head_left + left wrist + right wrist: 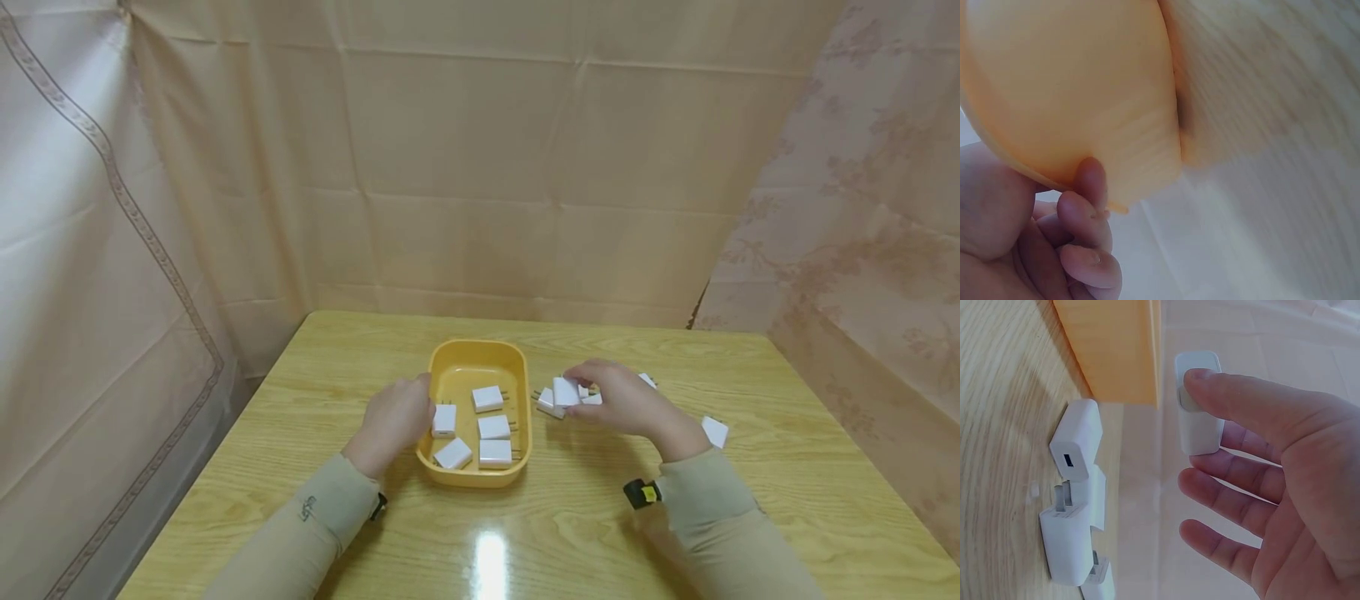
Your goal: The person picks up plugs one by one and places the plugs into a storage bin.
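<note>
A yellow plastic bin (478,478) stands mid-table with several white USB chargers (493,427) lying inside it, metal prongs showing on some. My left hand (396,421) grips the bin's left side; in the left wrist view its thumb and fingers pinch the rim (1022,170). Just right of the bin, my right hand (618,402) pinches one white USB charger (1199,434) between thumb and fingers, raised above the tabletop. Below it in the head view, several more chargers (548,403) lie close together, partly hidden by the held one and the hand.
Farther right on the wooden table (780,500) lie two separate chargers, one charger (716,432) by the right wrist and another charger (647,381) behind the hand. Cloth curtains (480,183) hang behind and at both sides of the table.
</note>
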A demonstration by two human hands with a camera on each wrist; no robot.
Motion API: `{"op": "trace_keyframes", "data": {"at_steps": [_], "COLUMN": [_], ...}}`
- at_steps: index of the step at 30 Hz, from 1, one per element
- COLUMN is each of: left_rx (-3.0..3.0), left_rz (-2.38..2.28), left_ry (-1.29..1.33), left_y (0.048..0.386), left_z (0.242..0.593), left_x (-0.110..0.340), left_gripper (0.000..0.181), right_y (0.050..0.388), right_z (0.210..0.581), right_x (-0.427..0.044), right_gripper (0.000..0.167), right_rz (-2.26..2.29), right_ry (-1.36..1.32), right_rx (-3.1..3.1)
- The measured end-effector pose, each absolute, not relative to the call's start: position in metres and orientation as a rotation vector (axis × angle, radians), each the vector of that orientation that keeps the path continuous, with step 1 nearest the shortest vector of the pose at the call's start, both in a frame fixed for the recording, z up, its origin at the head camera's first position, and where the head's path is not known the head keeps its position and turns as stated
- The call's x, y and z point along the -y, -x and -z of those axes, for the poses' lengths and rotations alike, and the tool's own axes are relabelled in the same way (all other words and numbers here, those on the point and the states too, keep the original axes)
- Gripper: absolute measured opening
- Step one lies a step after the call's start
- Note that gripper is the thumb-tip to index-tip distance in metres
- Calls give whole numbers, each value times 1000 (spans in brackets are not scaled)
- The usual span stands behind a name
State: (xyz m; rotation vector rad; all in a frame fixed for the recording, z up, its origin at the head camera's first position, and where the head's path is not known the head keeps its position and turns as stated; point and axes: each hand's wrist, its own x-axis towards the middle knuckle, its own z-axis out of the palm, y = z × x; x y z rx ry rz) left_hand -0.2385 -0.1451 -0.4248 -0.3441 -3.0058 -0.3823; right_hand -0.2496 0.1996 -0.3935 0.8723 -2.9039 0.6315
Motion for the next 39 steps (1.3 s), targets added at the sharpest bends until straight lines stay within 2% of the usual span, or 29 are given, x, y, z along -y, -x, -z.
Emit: {"op": "trace_keyframes", "data": {"at_steps": [9,17,39], "left_rx": [3032,3035,3123], "left_rz": [585,505,440], "left_ry": [327,352,317], "left_y": [244,251,268], "left_z": [419,411,408], "left_x": [150,152,147], "left_gripper": [28,20,26], "right_y": [253,256,271], "right_z": [386,381,378], "right_x": [-194,-186,-153], "right_gripper": [48,48,48], "right_rz": [-681,-667,-628], "right_ry": [-913,-929,-970], "right_rx": [2895,2902,2919]}}
